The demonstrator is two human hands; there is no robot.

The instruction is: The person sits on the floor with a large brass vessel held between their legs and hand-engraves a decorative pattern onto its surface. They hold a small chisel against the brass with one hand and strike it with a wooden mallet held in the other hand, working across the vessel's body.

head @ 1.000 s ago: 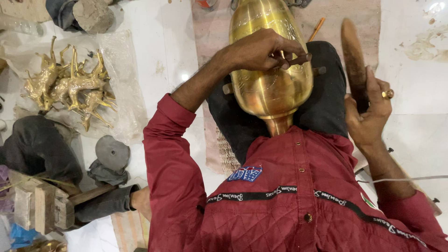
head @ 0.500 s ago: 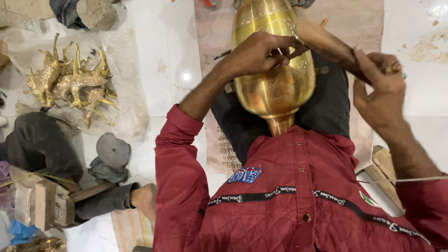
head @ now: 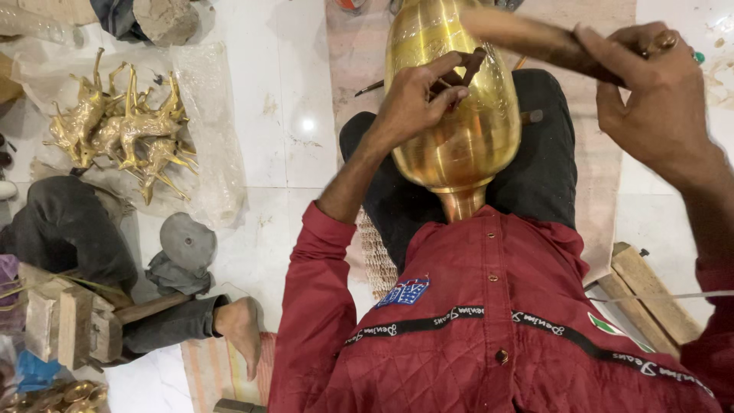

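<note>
Left hand point(head: 417, 99) rests on the upper face of the brass vase point(head: 455, 115), grip closed around a thin dark punch point(head: 459, 73) held tip-down against the metal. Vase lies across the person's lap on the dark trousers, neck toward the red jacket point(head: 489, 321), body pointing away.

Right hand point(head: 650, 92) is right of the vase, grip wrapped tight on a wooden mallet point(head: 527, 38). Change vs. a second ago: then the mallet stood upright, off to the right, well clear of the vase. Half a second ago it was swinging in. Now it lies roughly level with its head over the top of the vase, just above the punch. Cannot tell if it touches the punch. Left hand and punch have barely shifted on the vase across all three.

Read: this looks like a strike on the punch, i.e. chasing work on the vase surface at one spot.

Left of the vase, on the white floor: brass deer figures point(head: 122, 126) on clear plastic, well apart. Another person's bare foot point(head: 241, 325) lower left. Wooden blocks point(head: 646, 294) right of the jacket.
</note>
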